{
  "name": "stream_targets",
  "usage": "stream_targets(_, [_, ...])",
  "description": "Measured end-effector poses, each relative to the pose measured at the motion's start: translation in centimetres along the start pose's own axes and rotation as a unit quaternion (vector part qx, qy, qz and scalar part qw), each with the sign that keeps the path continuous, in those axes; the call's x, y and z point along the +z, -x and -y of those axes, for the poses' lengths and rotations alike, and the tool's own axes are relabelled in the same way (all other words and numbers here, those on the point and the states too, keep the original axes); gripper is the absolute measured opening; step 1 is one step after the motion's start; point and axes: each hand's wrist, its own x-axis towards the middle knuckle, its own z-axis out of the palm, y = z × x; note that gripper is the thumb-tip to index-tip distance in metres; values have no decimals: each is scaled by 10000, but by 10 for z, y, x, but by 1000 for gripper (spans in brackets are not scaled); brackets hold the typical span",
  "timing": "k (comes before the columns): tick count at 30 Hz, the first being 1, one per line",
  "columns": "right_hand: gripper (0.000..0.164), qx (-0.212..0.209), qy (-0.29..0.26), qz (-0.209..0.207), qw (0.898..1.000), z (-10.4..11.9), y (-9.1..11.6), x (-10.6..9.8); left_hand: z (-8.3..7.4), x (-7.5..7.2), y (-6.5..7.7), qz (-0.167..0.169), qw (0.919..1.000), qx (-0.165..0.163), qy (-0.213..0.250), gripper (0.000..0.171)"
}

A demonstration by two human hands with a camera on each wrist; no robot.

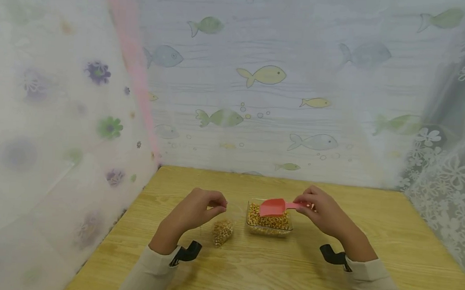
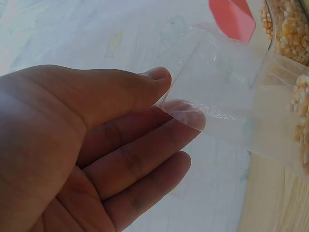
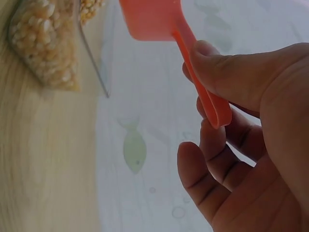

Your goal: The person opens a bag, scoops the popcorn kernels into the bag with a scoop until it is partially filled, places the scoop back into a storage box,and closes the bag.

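My left hand [image 1: 197,209] pinches the top edge of a clear plastic bag [image 2: 217,92] between thumb and fingers. Corn kernels [image 1: 222,232] fill the bag's lower part, near the tabletop. In my right hand [image 1: 321,211] is a red-pink plastic scoop [image 1: 273,207], gripped by its handle [image 3: 205,92] between thumb and fingers. The scoop's blade lies over a rectangular glass container [image 1: 269,233] full of yellow corn kernels [image 1: 254,216]. The container stands to the right of the bag. In the left wrist view the scoop's blade [image 2: 234,19] shows beyond the bag's mouth.
Everything stands on a light wooden table [image 1: 249,268]. A fish-patterned curtain [image 1: 258,98] hangs behind its far edge. Flower-patterned sheets [image 1: 50,153] hang along the left side, and a lace-like one [image 1: 448,169] on the right. Black wrist mounts [image 1: 190,251] stick out below both hands.
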Motion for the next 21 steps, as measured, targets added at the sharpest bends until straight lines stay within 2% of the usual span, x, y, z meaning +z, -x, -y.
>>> stream_targets(11, [12,132,546,78,9984,-8,10,-9,-3,-1,0,45,9999,-133,-36,5])
stream_targets(21, [14,12,982,138,9951,3,8,-12,-6,-2,2,55,9999,-156,27,6])
